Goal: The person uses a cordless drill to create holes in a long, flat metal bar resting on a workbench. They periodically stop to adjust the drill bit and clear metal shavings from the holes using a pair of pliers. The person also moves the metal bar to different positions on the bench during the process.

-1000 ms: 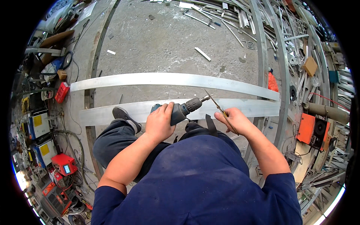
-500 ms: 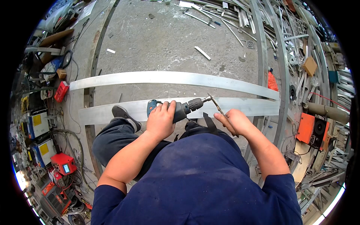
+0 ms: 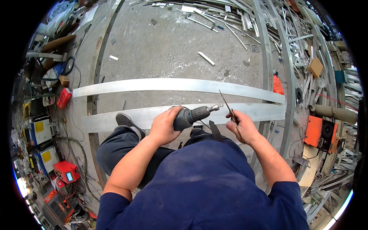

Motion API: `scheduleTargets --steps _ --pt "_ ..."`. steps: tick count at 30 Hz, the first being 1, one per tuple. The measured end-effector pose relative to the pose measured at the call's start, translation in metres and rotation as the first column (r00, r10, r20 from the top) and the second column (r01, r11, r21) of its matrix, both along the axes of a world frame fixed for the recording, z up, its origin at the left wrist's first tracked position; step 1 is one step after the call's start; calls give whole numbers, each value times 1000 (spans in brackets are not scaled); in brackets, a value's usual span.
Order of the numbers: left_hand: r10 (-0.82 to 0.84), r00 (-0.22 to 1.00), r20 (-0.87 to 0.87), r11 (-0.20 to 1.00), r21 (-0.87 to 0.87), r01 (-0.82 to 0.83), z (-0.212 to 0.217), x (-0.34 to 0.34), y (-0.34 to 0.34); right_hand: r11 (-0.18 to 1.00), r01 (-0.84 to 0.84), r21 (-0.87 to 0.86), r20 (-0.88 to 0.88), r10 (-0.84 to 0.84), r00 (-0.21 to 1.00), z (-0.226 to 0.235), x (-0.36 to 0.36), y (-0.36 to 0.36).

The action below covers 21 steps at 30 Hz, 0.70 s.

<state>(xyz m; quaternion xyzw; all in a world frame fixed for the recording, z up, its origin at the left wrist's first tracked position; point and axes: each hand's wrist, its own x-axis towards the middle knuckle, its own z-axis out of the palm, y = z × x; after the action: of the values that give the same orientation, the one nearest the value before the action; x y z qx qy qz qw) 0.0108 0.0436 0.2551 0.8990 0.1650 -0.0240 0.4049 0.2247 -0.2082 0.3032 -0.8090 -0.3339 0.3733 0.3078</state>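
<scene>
My left hand [image 3: 165, 125] is closed round the body of a dark power drill [image 3: 184, 119], its black chuck pointing right. A short silver bit [image 3: 214, 108] sticks out of the chuck. In my right hand [image 3: 246, 127] is a slim, pointed metal hand tool [image 3: 225, 100], seen nearly edge-on; I cannot make out its exact kind. Its tip points up and away, just right of the bit and apart from it. Below the drill are a wide, flat silver metal bar [image 3: 253, 111] and a dark strap-like strip [image 3: 215, 132].
Another long silver bar [image 3: 153, 84] lies farther off, across two metal rails [image 3: 100, 50]. Metal offcuts [image 3: 237, 19] are heaped at the far right. An orange machine [image 3: 320, 130] stands right; red machines [image 3: 66, 171] and cables are at the left. My shoe [image 3: 128, 122] is by the near bar.
The slim tool has come off the drill bit and swung more upright. The drill has tilted, with its bit now raised slightly and pointing right.
</scene>
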Motion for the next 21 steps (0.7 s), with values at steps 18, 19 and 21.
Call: scheduleTargets --steps 18,19,21 --pt "-49 994 101 833 -545 96 34 -5 0 920 -383 89 267 348 898 80 7 22" --pt "-42 994 104 833 -546 92 32 -7 -1 916 -398 40 231 379 896 85 7 23" --pt "-22 993 119 842 -534 82 30 -10 -1 907 -421 34 205 406 891 88 9 23"
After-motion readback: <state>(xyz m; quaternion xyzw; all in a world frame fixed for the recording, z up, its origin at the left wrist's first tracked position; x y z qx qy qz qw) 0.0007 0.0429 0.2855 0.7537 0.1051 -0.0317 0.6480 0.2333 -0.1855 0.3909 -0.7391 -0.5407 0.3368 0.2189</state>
